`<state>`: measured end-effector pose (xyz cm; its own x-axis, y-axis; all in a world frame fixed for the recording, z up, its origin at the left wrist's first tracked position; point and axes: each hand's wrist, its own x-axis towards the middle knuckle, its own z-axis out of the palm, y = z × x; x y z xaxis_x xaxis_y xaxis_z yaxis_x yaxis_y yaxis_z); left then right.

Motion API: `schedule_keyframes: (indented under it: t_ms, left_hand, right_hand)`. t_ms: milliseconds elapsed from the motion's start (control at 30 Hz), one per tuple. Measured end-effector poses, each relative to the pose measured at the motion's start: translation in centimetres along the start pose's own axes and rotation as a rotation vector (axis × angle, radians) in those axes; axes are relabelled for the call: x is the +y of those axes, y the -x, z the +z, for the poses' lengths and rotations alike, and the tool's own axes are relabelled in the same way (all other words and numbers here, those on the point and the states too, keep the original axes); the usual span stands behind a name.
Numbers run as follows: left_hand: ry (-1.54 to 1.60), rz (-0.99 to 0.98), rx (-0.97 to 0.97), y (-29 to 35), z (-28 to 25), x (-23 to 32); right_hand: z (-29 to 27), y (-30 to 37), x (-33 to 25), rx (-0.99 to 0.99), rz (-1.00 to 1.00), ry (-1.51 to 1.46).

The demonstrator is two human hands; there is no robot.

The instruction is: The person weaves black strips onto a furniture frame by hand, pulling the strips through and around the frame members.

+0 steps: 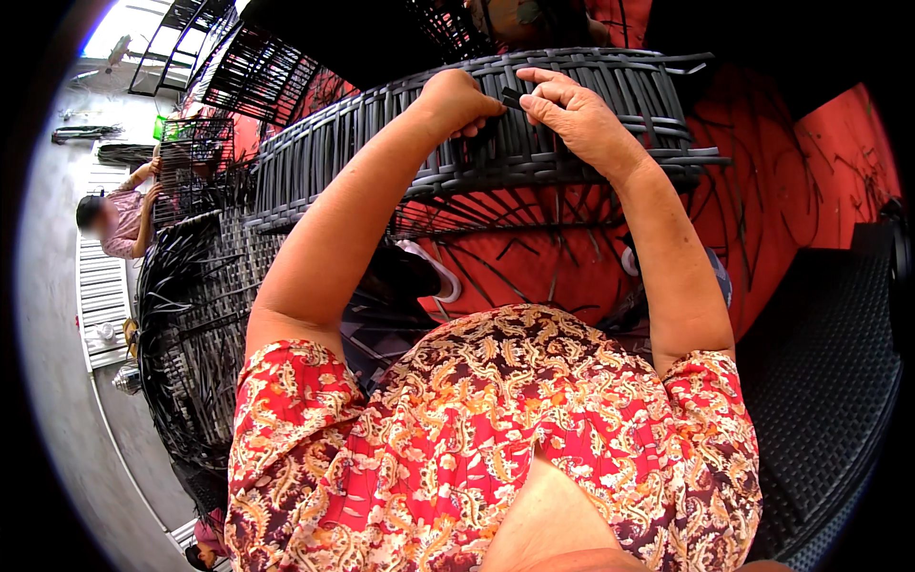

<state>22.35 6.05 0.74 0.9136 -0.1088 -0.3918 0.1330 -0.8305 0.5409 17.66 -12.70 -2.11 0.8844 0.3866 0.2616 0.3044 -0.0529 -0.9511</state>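
Observation:
In front of me, a long panel woven from dark grey plastic strands [372,124] stretches from left to right, its upright strands crossed by bands along the edges. Over its middle my two hands come close together. My right hand [577,119] pinches a short black flat strip [513,97] between thumb and fingers. My left hand [453,103] is closed, thumb and finger meeting at the near end of the same strip. Its other fingers curl toward the weave. Loose strand ends [696,65] stick out at the panel's right side.
Cut black strands litter the red floor covering [762,191]. A partly woven dark piece [205,324] stands at my left, and a finished black woven piece [820,372] at my right. A person [126,217] works beside a black frame at far left; another person [534,19] is partly visible ahead.

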Motion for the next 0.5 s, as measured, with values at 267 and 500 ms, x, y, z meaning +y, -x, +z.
schedule_keyframes:
  t_ms: [267, 500]
  left_hand:
    - [-0.026, -0.001, 0.127, -0.1, -0.9, 1.3]
    - [0.590, -0.059, 0.001, -0.8, -0.8, 0.0]
  right_hand:
    - [-0.2, -0.2, -0.1, 0.024, -0.005, 0.004]
    - [0.1, -0.1, 0.1, 0.023, 0.003, -0.003]
